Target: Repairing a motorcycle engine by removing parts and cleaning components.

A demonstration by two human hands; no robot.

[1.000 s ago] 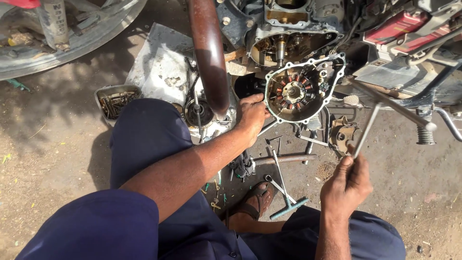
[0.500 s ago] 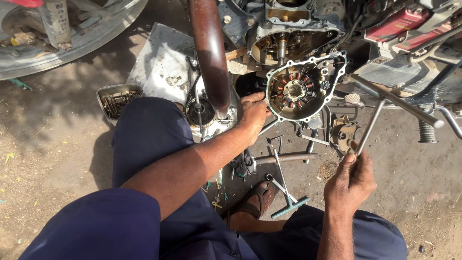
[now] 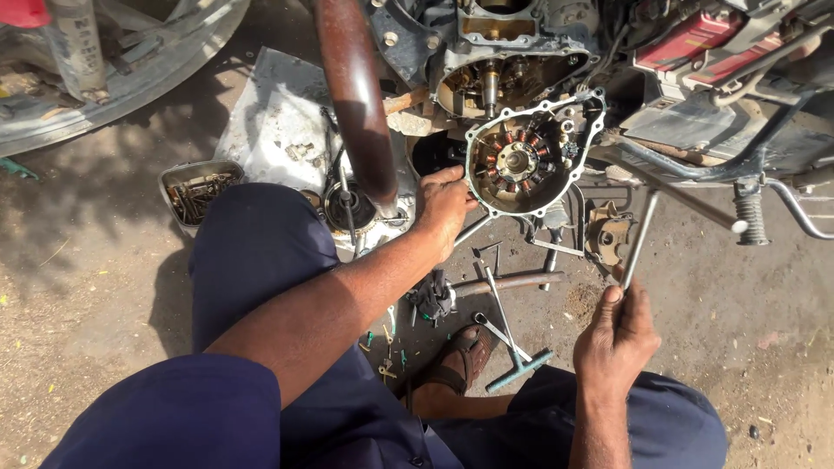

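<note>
My left hand (image 3: 445,207) grips the left rim of a round engine side cover (image 3: 532,156) with copper coils inside, held up just below the open motorcycle engine (image 3: 508,74). My right hand (image 3: 615,334) is closed around the lower end of a long thin metal rod tool (image 3: 641,236) that points up toward the engine. A curved brown exhaust pipe (image 3: 354,95) crosses in front of my left arm.
Loose tools lie on the dirt between my legs: a T-handle wrench (image 3: 512,347), a spanner (image 3: 495,328), a metal bar (image 3: 508,282). A small tray of bolts (image 3: 198,189) and a metal sheet (image 3: 274,122) sit left. A wheel rim (image 3: 130,61) is top left, a footpeg (image 3: 749,213) right.
The side cover has lifted slightly toward the engine in my left hand. My right hand has brought the rod up a little and closer to the engine.
</note>
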